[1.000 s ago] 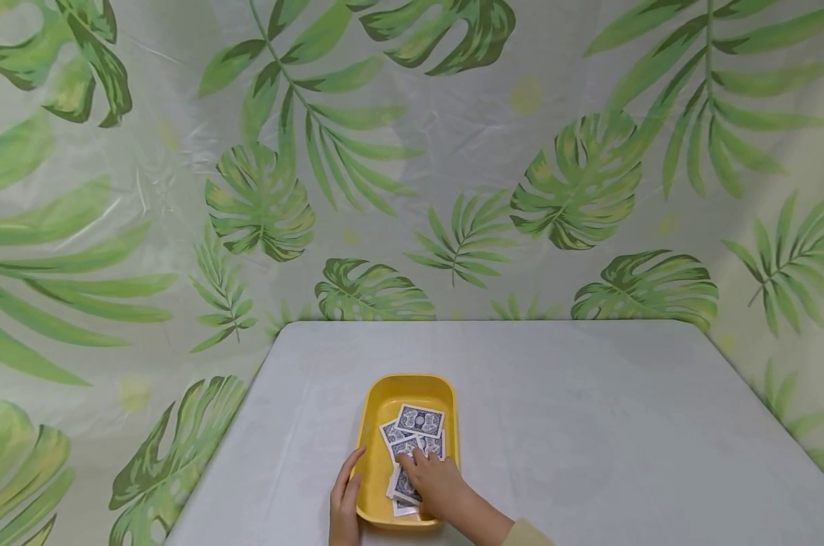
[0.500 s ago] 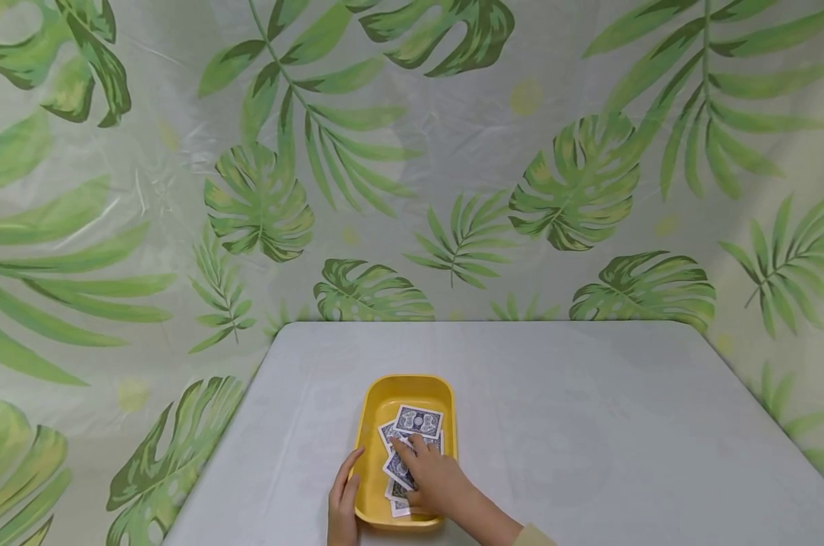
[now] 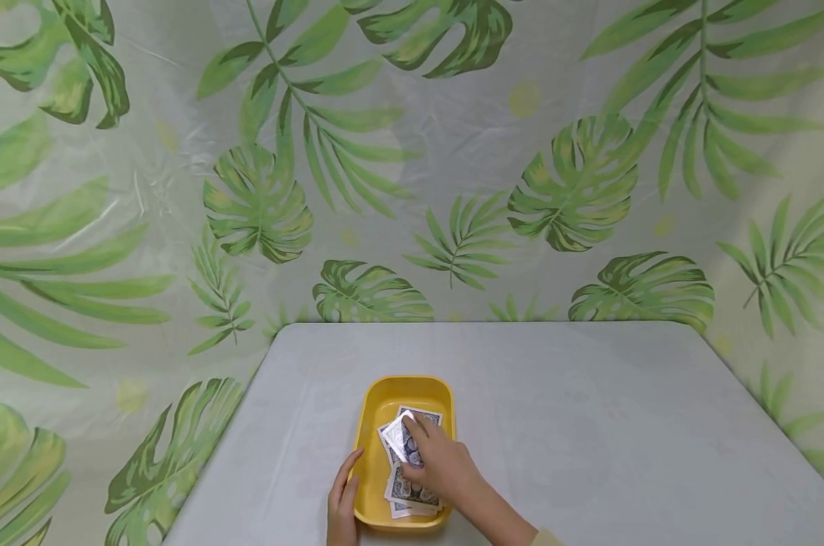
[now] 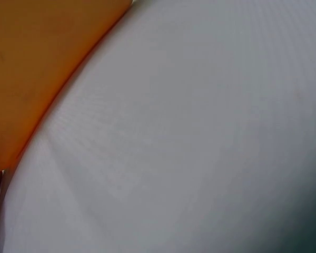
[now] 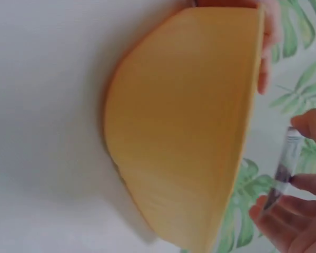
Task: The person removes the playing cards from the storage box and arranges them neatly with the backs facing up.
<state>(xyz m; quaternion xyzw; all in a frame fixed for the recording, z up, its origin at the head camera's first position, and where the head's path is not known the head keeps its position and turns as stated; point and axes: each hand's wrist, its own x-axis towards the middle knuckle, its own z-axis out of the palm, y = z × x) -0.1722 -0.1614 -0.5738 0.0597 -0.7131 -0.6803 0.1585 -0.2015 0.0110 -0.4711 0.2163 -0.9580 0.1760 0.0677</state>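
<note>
My right hand pinches a blue-backed playing card between fingers and thumb, above the yellow tray. Its face catches a bright glare at one corner. Edge-on in the right wrist view, the held card appears raised past the tray's rim. Under it, more blue-backed cards lie overlapped and askew inside the tray, partly hidden by the right hand. At the tray's left wall, my left hand grips the rim near the front corner. Only the tray's orange-looking side fills the corner of the left wrist view.
The tray stands on a white-covered table, left of its middle and near the front. Behind the table hangs a sheet printed with green leaves. White table surface extends to the right of the tray.
My right hand has slid over the cards toward the far end, then lifted with a card tilted in its fingers. Cards at the near end now show more. The left hand has stayed on the rim.
</note>
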